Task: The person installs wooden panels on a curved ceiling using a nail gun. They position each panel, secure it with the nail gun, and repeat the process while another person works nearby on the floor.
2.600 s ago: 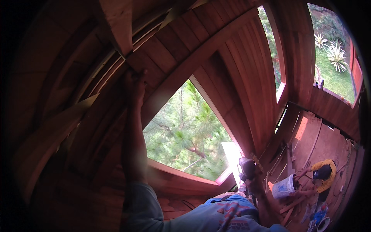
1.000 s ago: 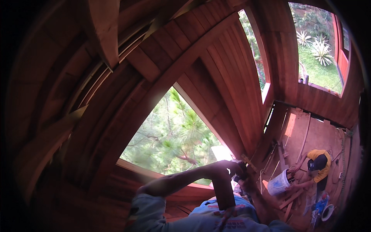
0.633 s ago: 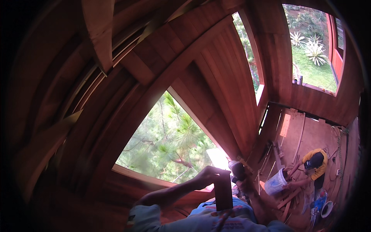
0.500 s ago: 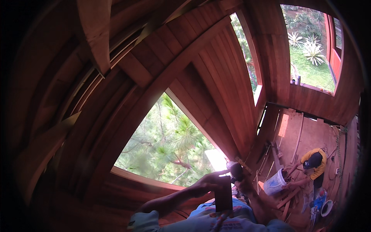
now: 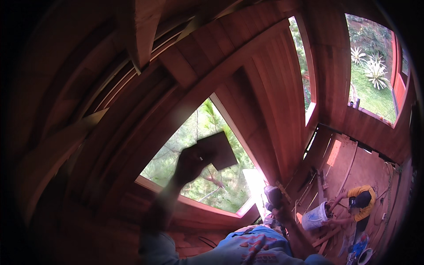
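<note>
My left hand (image 5: 190, 165) is raised in front of the large window opening (image 5: 172, 141), its fingers closed on a flat, dark wooden board piece (image 5: 222, 150). The piece looks like a short plank offcut, seen against bright foliage. Low in the middle, beside my body, my right hand (image 5: 281, 215) is closed around a dark tool with a thick, blunt head (image 5: 273, 195). The tool's exact kind is hard to make out in the shadow. Board and tool are well apart.
Reddish plank walls (image 5: 265, 97) and a slanted beam surround me. On the lower right a person in a yellow shirt (image 5: 363, 198) bends over a white bucket (image 5: 315, 217). Loose wood strips (image 5: 326, 238) lie around it. A pale ceiling beam (image 5: 143, 31) hangs at upper left.
My left hand has swung up and to the left, carrying the board piece from near my chest to before the window. The right hand stays low with the tool. My view has shifted slightly.
</note>
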Demonstrator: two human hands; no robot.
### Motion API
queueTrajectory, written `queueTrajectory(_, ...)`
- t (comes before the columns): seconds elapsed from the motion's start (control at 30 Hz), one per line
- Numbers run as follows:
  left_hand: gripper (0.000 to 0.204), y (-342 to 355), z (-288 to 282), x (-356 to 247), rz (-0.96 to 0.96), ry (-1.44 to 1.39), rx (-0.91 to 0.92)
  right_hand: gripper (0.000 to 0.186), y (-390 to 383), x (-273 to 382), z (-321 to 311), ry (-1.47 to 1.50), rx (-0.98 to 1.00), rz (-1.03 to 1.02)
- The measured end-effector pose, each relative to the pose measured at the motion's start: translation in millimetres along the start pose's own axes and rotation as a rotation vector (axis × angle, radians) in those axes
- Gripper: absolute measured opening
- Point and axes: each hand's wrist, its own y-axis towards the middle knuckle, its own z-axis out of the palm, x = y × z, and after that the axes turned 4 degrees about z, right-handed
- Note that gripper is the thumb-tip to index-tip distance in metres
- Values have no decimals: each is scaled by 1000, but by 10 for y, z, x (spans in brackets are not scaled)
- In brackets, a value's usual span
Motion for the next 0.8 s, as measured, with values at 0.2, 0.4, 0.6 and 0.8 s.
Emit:
queueTrajectory(0.2, 38, 829, -1111, 128, -297, -349, -553, 30, 5, -369, 176, 149, 10, 57)
queueTrajectory(0.4, 41, 1169, -1358, 363, -134, -95, -540, 26, -52, -158, 97, 104, -30, 12)
queueTrajectory(0.6, 39, 1244, -1334, 461, -251, -220, -583, 24, -10, -101, 47, 147, -43, 70)
queueTrajectory(0.8, 38, 1244, -1344, 474, -295, -135, -550, 22, -9, -145, 146, 213, -171, 125)
